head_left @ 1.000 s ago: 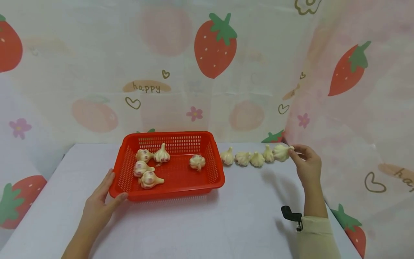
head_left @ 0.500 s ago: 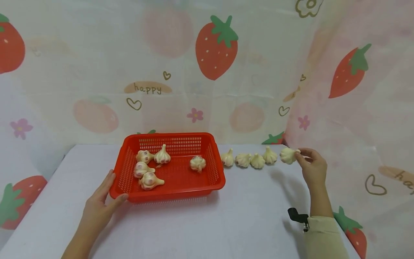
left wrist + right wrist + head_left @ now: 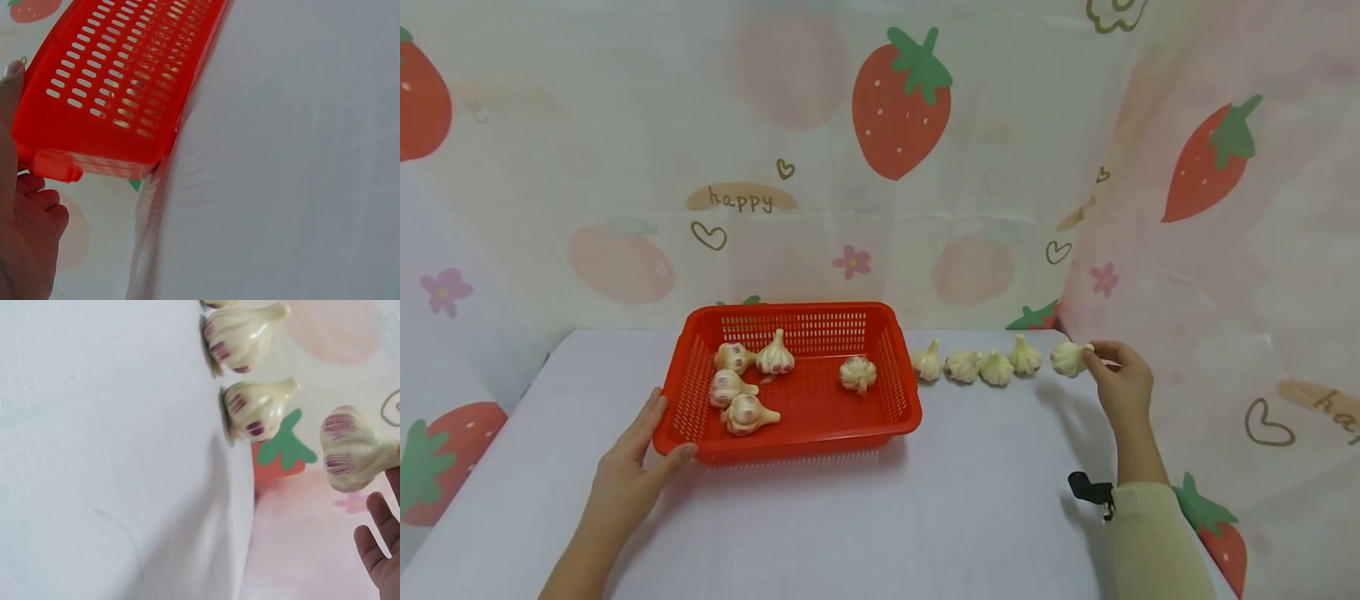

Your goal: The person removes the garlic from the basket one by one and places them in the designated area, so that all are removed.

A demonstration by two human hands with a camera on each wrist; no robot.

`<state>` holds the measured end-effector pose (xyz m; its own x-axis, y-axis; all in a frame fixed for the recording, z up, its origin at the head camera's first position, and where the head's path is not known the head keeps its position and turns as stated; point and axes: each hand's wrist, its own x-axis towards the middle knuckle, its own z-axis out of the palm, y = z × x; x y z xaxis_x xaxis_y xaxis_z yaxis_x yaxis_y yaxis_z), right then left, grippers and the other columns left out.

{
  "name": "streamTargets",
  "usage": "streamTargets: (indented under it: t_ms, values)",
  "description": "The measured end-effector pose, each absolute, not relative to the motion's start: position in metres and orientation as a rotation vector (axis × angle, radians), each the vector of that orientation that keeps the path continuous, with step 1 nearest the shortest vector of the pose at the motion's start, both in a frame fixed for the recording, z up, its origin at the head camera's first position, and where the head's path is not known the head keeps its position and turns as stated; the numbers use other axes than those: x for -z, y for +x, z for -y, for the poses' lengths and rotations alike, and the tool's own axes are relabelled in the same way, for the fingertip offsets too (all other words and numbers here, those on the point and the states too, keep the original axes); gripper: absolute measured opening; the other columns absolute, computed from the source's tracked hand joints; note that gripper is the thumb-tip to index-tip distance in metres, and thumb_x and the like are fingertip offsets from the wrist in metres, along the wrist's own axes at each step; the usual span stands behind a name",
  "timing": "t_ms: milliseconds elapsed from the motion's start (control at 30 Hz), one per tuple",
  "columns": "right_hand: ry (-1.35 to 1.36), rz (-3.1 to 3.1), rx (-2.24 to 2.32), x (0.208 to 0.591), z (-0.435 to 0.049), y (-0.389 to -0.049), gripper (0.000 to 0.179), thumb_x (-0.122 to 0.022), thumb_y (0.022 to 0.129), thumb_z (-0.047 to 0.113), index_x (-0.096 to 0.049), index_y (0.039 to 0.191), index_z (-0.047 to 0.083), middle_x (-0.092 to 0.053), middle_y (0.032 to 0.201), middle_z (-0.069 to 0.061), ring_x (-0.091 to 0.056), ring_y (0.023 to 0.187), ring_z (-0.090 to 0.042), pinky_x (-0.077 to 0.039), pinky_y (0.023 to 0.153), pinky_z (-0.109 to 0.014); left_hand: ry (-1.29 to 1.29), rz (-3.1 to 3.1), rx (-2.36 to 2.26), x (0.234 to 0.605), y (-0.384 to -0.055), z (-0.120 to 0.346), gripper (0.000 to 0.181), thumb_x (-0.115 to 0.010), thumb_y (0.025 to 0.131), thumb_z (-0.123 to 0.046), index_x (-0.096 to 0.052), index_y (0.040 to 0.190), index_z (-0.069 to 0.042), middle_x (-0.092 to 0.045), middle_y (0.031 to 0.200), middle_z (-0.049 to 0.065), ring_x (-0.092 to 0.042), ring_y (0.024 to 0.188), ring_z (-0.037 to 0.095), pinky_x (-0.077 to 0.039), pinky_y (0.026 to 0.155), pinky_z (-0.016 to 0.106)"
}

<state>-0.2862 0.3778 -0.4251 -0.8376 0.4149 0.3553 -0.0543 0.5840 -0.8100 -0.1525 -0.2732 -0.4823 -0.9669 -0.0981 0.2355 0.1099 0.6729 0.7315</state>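
At the front left corner of a red plastic basket [image 3: 805, 430], my left hand [image 3: 628, 471] grips the rim, thumb at the front and fingers along the left side. In the left wrist view the fingertips [image 3: 57, 219] curl below the rim. My right hand [image 3: 1123, 385] pinches a garlic bulb [image 3: 1067, 359] by its stem. The right wrist view shows this bulb [image 3: 351, 450] raised above the tabletop, its purple-streaked base turned away from the hand. Left of it, several garlic bulbs [image 3: 996, 368] form a row on the table.
Inside the basket, several garlic bulbs [image 3: 747, 414] cluster at the left and a single bulb [image 3: 857, 375] lies at the right. A white cloth [image 3: 880, 533] covers the table. Strawberry-printed curtains [image 3: 1000, 150] hang behind and to the right.
My right hand has moved right with the garlic bulb, opening a gap between it and the last bulb of the row. My left hand and the basket have stayed put.
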Motion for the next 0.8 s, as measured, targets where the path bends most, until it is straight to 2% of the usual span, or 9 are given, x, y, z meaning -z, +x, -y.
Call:
streamTargets:
  t_ms: [133,267,400,633,800]
  values:
    - [-0.332,2.341,-1.175,0.43,-0.385,-0.293,0.033,-0.073,0.096,0.031,-0.073,0.117,0.006,-0.071,0.111,-0.003,-0.059,0.081,0.005,-0.048,0.066,-0.009,-0.007,2.636,1.182,0.482,-0.152,0.273,0.088,-0.071,0.095,-0.045,-0.019,0.164,-0.028,-0.02,0.17,0.001,-0.022,0.156,0.035,-0.035,0.109,0.068]
    - [-0.372,2.4,-1.178,0.43,-0.391,-0.301,0.038,-0.071,0.097,0.037,-0.071,0.12,0.007,-0.07,0.116,-0.01,-0.059,0.08,0.005,-0.049,0.065,-0.009,-0.012,2.63,1.17,0.48,-0.153,0.274,0.087,-0.072,0.095,-0.043,-0.02,0.164,-0.028,-0.02,0.17,0.001,-0.023,0.156,0.036,-0.036,0.108,0.067]
    - [-0.373,2.428,-1.174,0.432,-0.396,-0.31,0.04,-0.07,0.097,0.038,-0.07,0.121,0.006,-0.069,0.116,-0.012,-0.058,0.081,0.001,-0.049,0.064,-0.01,-0.015,2.625,1.167,0.477,-0.153,0.275,0.087,-0.073,0.095,-0.042,-0.021,0.164,-0.027,-0.021,0.17,0.001,-0.023,0.156,0.034,-0.036,0.11,0.065]
    - [-0.365,2.428,-1.139,0.445,-0.405,-0.326,0.036,-0.07,0.098,0.032,-0.071,0.119,0.003,-0.07,0.113,-0.016,-0.056,0.091,-0.003,-0.047,0.067,-0.01,0.004,2.641,1.19,0.478,-0.153,0.275,0.087,-0.072,0.096,-0.042,-0.02,0.164,-0.027,-0.019,0.171,0.002,-0.021,0.156,0.036,-0.036,0.108,0.07]
    - [-0.419,2.45,-1.168,0.451,-0.408,-0.333,0.037,-0.07,0.098,0.032,-0.07,0.121,0.003,-0.069,0.109,-0.011,-0.056,0.091,-0.003,-0.047,0.07,-0.011,0.018,2.655,1.203,0.478,-0.153,0.273,0.087,-0.07,0.096,-0.043,-0.019,0.164,-0.026,-0.018,0.171,0.002,-0.021,0.156,0.036,-0.036,0.108,0.069]
